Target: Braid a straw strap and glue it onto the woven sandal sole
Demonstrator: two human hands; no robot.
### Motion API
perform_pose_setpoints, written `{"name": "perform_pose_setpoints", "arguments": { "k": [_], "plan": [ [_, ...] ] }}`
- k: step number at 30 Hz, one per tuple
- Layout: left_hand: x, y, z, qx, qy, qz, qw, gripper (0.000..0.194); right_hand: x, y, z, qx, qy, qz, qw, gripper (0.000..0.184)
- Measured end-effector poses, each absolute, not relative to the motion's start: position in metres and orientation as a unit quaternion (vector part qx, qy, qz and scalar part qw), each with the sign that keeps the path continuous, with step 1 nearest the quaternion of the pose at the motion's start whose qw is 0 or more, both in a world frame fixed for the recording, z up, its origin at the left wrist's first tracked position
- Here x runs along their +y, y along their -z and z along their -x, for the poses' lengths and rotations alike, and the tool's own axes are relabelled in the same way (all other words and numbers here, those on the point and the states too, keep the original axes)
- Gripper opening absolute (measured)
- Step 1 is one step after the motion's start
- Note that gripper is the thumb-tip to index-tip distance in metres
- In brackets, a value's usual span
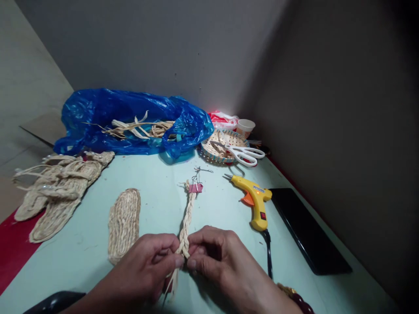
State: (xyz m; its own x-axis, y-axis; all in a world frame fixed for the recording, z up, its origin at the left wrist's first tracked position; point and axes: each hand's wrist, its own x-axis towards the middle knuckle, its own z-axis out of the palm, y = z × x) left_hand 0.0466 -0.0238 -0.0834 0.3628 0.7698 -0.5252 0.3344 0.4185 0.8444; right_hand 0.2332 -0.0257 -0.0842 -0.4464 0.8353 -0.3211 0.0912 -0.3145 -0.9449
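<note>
A pale straw braid [187,216] runs up the middle of the table, its far end gripped by a binder clip [195,188] with a wire hooked on it. Both hands meet at the braid's near end. My left hand [152,264] pinches strands on the left side, thumb against forefinger. From the right, my right hand [218,255] pinches the braid's other side. Loose strand ends [175,279] hang below the fingers, partly hidden by the left hand. Left of the braid lies a woven straw sole [124,224].
Finished straw sandals [65,187] lie at the left edge. A blue plastic bag [98,109] with straw stands behind. Scissors [247,155] rest on a woven basket [209,152] beside a paper cup [245,127]. A yellow glue gun [257,200] and black tablet-like slab [310,231] lie right.
</note>
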Motion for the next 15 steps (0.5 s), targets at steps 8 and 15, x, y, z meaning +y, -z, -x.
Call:
{"name": "perform_pose_setpoints", "arguments": {
  "k": [8, 15],
  "plan": [
    [-0.013, 0.086, -0.040, 0.514, -0.135, -0.537, 0.655, 0.026, -0.020, 0.069, -0.243, -0.677, -0.519, 0.482, 0.200, 0.017],
    [-0.017, 0.085, -0.044, 0.490, -0.151, -0.582, 0.631, 0.024, -0.009, 0.070, -0.232, -0.524, -0.673, 0.456, 0.254, 0.019]
  ]
}}
